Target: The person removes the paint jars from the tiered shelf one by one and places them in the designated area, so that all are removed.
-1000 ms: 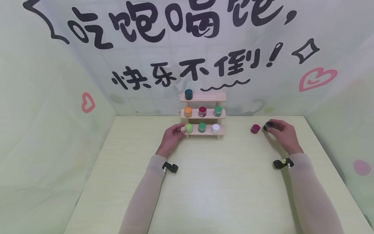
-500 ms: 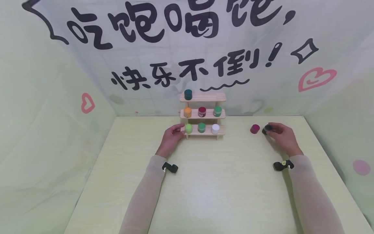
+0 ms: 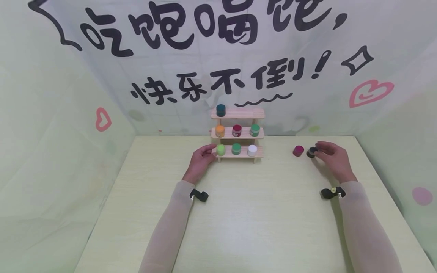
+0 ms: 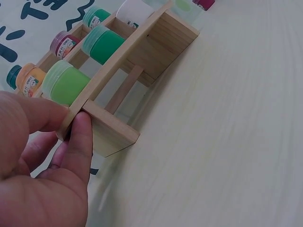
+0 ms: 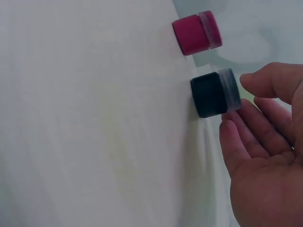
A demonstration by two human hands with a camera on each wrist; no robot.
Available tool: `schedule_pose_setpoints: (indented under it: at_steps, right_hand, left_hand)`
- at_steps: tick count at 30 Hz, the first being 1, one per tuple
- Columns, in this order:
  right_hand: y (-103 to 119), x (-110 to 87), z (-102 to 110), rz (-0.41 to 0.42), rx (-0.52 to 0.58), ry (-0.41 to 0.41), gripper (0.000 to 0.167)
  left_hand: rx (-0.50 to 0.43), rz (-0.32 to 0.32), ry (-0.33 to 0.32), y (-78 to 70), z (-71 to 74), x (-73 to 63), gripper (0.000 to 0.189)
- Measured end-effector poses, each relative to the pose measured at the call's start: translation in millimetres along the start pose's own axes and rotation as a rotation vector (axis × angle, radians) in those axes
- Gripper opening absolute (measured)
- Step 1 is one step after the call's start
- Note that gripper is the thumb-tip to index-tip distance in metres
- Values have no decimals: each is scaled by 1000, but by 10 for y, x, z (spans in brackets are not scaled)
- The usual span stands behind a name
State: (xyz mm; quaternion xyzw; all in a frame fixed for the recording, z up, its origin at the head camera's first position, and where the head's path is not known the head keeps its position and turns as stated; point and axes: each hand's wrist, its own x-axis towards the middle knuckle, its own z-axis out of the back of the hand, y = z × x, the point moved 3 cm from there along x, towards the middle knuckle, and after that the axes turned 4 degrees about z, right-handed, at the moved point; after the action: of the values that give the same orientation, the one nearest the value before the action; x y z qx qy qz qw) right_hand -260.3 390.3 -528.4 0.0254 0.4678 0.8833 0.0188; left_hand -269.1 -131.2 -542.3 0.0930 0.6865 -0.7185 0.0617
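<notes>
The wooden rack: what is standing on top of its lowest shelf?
On the lowest shelf stand, from left to right in the head view, a light green jar, a green jar and a white jar. The surface directly beneath them is covered.

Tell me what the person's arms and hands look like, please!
The left sleeve and right sleeve are long, plain and pale pinkish-beige, reaching the wrists. The left hand and right hand wear no gloves. Each wrist has a little black gadget: the left wrist camera and the right wrist camera, which has a small yellowish spot.
</notes>
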Motion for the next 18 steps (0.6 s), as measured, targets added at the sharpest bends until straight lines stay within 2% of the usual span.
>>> schedule_pose_setpoints:
  at_steps: [7,18]
  right_hand:
    - [90,12,60,9,61,-72,54]
    - [374,57,-36,71,166,-139,52]
  left_hand:
    - [23,-2,-7,-5,3,-2,41]
    - [3,-2,-2,-7,2,-17,41]
